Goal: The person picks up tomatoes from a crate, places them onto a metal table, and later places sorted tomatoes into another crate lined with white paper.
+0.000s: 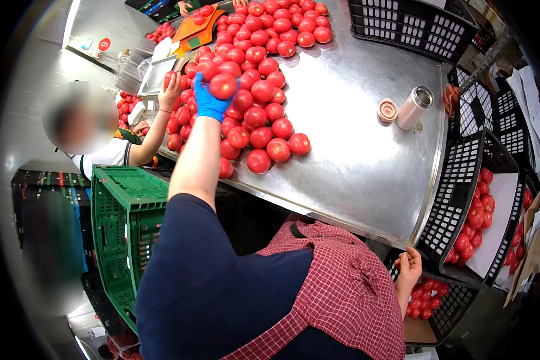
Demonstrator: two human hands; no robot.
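My left hand (pixel 212 104), in a blue glove, reaches over the heap of tomatoes (pixel 262 92) on the metal table. Its fingers and thumb close around a red tomato (pixel 222 86), and other tomatoes press close against the hand. My right hand (pixel 408 270) is bare and rests low by the near right corner of the steel table (pixel 342 180). Its fingers are loosely bent, and nothing shows in them. Whether those fingertips touch the table corner is hard to tell.
A co-worker's hand (pixel 171 90) holds a tomato at the left. An orange scale (pixel 198 29) stands farther back. A pink flask (pixel 415 108) and its lid (pixel 387 110) stand at the right. Black crates (pixel 459 202) and a green crate (pixel 148 207) flank the table.
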